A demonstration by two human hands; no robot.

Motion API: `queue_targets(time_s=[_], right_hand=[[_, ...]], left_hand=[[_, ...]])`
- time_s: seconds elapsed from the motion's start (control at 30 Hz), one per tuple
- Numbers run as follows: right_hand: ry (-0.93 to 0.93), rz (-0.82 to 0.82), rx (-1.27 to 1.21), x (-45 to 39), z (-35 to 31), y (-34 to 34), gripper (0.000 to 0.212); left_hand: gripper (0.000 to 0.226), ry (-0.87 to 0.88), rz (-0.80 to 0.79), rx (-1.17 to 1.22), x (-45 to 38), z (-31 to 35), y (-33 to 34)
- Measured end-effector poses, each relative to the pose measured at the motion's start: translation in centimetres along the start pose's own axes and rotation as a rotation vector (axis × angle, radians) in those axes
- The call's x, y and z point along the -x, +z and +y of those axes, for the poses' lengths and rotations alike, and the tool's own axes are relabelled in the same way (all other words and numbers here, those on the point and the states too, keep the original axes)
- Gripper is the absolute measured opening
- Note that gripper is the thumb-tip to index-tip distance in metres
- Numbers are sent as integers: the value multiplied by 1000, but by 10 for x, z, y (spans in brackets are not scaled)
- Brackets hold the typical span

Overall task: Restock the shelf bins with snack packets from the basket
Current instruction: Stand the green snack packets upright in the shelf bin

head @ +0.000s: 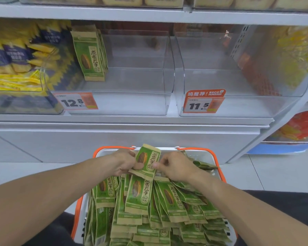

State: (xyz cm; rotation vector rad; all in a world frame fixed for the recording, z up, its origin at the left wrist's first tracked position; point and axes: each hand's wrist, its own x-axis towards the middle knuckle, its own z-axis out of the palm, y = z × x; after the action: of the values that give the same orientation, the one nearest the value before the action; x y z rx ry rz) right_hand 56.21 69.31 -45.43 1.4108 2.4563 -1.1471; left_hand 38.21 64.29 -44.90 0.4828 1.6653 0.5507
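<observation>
Two hands (124, 161) (174, 166) pinch one packet (146, 160) | basket (219, 164) — near rim cut off

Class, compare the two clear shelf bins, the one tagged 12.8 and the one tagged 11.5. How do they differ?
The 12.8 bin holds a few upright green packets at its left side; the 11.5 bin shows none. The 11.5 bin's price tag carries an orange header; the 12.8 tag does not. Both are clear plastic on one shelf.

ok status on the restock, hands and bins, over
Left hand and right hand both pinch one green packet over the basket. 12.8 bin holds a few packets. Path clear.
</observation>
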Motion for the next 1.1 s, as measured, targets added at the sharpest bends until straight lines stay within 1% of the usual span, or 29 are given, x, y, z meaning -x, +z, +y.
queue_targets(time_s=[0.03,0.07,0.1,0.17,0.2,0.27,0.3,0.37,0.43,0.5,0.6,0.67,0.73,0.77,0.87,1.0,1.1], right_hand=[[63,-20,-33,-2,5,3,51],[138,-51,-119,-4,9,6,55],[221,-81,-247,-5,12,8,62],[351,-127,-562,-7,16,9,84],[383,-150,-709,-7,17,8,84],[385,-184,-944,-8,17,3,66],[362,-181,-1028,-7,15,0,58],[311,-123,-1109,-6,11,-6,50],[278,-56,-1135,-4,6,-13,50],[262,3,-1174,-1,0,-18,58],[183,31,-1175,8,-11,-25,56],[106,29,-1162,17,-18,-28,56],[49,37,-1140,23,-26,-29,59],[22,37,-1126,25,-29,-29,62],[-99,75,-984,27,-39,-31,70],[-260,166,-817,29,-56,-46,66],[-372,282,-749,24,-78,-55,58]], left_hand=[[20,-7,-31,16,-1,1,0],[19,-13,-65,33,0,2,1],[22,-7,-84,53,0,4,1],[48,25,-90,92,-1,8,-1],[59,55,-90,91,0,10,-1],[73,119,-116,52,1,13,-2],[75,145,-139,27,3,16,-2],[74,183,-190,-36,9,22,-1],[69,203,-237,-81,15,27,-3],[68,209,-268,-91,21,31,-6],[69,265,-207,-113,32,34,-11],[63,364,-163,-220,43,38,-17],[58,468,-169,-350,55,44,-30],[59,509,-180,-389,60,48,-37],[66,617,-190,-375,72,59,-55],[57,810,-97,-349,84,67,-63],[54,967,-1,-311,94,69,-74]])
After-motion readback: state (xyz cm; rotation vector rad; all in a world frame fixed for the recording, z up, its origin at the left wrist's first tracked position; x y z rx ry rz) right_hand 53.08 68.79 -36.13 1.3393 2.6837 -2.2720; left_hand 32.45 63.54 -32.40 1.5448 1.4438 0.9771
